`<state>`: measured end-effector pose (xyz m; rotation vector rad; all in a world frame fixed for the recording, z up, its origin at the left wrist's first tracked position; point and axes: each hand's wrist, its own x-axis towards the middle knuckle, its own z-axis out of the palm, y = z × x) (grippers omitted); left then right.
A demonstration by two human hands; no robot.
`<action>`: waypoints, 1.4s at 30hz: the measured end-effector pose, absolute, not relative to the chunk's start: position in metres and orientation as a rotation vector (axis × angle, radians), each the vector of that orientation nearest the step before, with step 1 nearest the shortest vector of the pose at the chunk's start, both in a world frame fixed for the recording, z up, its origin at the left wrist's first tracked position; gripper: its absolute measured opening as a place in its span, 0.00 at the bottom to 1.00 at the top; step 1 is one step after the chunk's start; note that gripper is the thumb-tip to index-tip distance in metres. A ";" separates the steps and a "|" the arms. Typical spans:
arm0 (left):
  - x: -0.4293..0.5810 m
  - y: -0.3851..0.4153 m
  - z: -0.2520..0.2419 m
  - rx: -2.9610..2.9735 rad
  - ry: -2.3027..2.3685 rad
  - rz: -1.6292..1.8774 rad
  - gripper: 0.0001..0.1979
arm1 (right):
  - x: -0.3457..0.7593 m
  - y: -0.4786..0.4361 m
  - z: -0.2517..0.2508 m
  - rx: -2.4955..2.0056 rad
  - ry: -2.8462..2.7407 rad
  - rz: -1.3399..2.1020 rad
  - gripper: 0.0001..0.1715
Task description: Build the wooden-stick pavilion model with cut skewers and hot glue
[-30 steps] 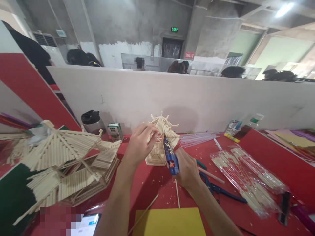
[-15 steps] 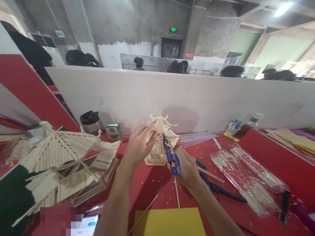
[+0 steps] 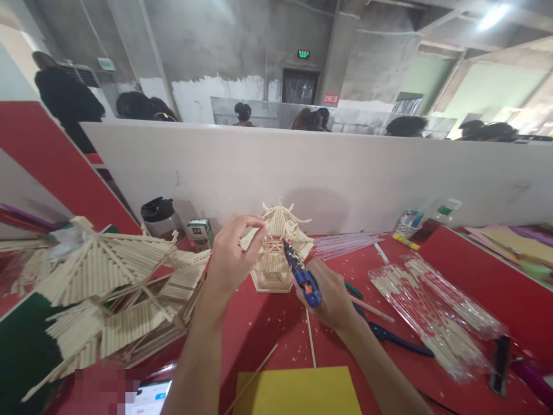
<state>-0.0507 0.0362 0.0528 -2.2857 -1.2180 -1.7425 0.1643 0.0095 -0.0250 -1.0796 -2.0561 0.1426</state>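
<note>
A small pavilion model (image 3: 276, 248) built of thin wooden sticks stands on the red table (image 3: 276, 328). My left hand (image 3: 231, 256) is at the left edge of its roof, thumb and fingers pinched together there; whether a stick is between them I cannot make out. My right hand (image 3: 330, 294) grips a blue glue gun (image 3: 302, 276), its nozzle pointing up-left at the pavilion's lower right side.
A large stick-built roof model (image 3: 116, 282) fills the left. A bag of sticks (image 3: 432, 317), blue scissors (image 3: 389, 334) and clear glue rods (image 3: 345, 242) lie right. Yellow card (image 3: 298, 392), loose sticks, a phone (image 3: 151, 397) are near. A white partition (image 3: 345, 173) stands behind, people beyond.
My left hand drew slightly left, off the roof's front to its left edge. The glue gun tilted further, nozzle lower and leaning left. The view shifted a little.
</note>
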 end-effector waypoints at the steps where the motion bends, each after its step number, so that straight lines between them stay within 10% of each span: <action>1: -0.051 0.037 0.052 -2.289 -1.209 -1.732 0.02 | 0.164 0.009 -0.023 -1.061 -2.041 0.154 0.06; 12: -0.052 0.032 0.056 -2.199 -1.289 -1.886 0.03 | 0.184 0.014 -0.010 -0.913 -1.998 0.413 0.10; 24: -0.055 0.026 0.061 -2.208 -1.308 -1.904 0.03 | 0.214 0.017 -0.028 -0.838 -1.583 1.439 0.28; 42: -0.023 0.045 0.027 -2.174 -1.102 -1.353 0.04 | 0.301 0.026 -0.024 -0.995 -1.506 1.264 0.24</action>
